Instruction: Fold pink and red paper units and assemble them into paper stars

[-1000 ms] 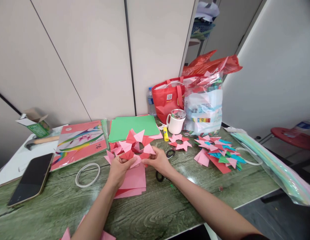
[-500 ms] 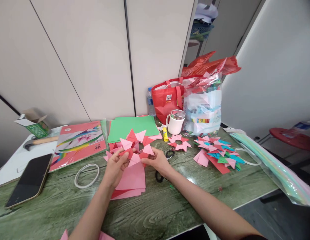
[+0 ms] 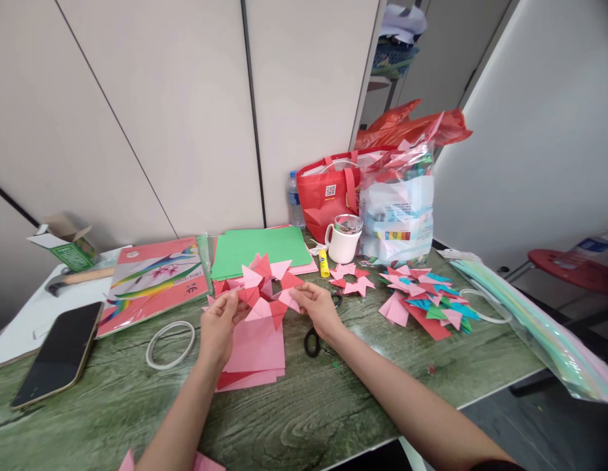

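your left hand (image 3: pixel 218 324) and right hand (image 3: pixel 320 307) hold a red and pink paper star ring (image 3: pixel 265 291) between them, lifted just above the green tabletop (image 3: pixel 333 405). your left grip is closed on the ring's left edge, thumb and fingers pinching a folded point. your right grip is closed on the right edge, fingertips pinched on another point. the ring hangs over the far end of a stack of pink sheets (image 3: pixel 257 350), which lies flat under your wrists.

black scissors (image 3: pixel 311 340) lie just beside your right wrist, partly hidden by it. a white tape ring (image 3: pixel 170 344) rests near your left forearm, and a dark phone (image 3: pixel 56 353) lies further left, well apart. behind the ring sits a pad of green paper (image 3: pixel 259 248), with a coloured paper pack (image 3: pixel 154 278) to its left. to the right of your hands you have a yellow glue stick (image 3: pixel 324 263), a white mug (image 3: pixel 344 241), a smaller star ring (image 3: pixel 352 279) and a pile of folded pieces (image 3: pixel 424 301) in pink, red, blue and green.
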Demonstrator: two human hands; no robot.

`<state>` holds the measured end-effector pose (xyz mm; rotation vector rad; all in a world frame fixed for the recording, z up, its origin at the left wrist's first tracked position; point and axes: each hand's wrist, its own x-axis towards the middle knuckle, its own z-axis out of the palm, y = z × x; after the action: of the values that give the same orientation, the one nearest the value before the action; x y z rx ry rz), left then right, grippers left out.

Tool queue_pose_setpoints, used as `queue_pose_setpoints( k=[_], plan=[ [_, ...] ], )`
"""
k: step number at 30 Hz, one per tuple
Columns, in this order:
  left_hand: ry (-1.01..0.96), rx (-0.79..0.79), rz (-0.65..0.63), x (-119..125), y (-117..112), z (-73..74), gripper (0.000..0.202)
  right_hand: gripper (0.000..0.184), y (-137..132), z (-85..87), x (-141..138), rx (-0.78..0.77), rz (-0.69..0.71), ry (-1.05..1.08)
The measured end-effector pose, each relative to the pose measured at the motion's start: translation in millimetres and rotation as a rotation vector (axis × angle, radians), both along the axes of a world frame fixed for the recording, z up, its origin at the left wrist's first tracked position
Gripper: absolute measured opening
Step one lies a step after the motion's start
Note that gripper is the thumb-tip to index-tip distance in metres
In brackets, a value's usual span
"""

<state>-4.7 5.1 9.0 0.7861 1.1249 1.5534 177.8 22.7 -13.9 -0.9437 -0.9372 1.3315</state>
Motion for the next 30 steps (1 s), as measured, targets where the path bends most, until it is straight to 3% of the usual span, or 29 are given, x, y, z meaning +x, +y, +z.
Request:
queue_pose_setpoints(
  k=[5,11,15,18,21,24,30],
  plan=[
    [0.055,0.071,0.008,2.8,-2.8,3.0,0.039,0.02,1.8,2.2,3.7,0.165,-0.13,-0.019],
    [-0.104,0.087,-0.291,4.9,-5.1,0.7,0.056,0.014,-1.3,6.2,5.9,0.409,-0.154,-0.15],
    [-0.074,0.095,-0.346,6.7,-7.1,3.2,0.052,0.018,-3.5,6.5,4.4,0.495,-0.145,-0.202],
    [-0.015,0.07,-0.244,7.2,-6.8,5.3,0.043,0.015,-4.3,8.4,2.8,0.443,-0.159,-0.117],
    [0.021,0.064,-0.119,5.6,-5.2,4.7,0.04,0.03,-3.3,8.8,2.5,0.288,-0.094,-0.037],
    [0.08,0.062,-0.095,3.2,-3.8,2.8,0.038,0.035,-1.6,6.1,2.7,0.165,0.036,-0.142],
    [0.019,0.08,-0.011,0.8,-0.6,-0.5,0.046,0.031,-4.2,0.9,0.2,0.153,0.272,-0.299]
  ],
)
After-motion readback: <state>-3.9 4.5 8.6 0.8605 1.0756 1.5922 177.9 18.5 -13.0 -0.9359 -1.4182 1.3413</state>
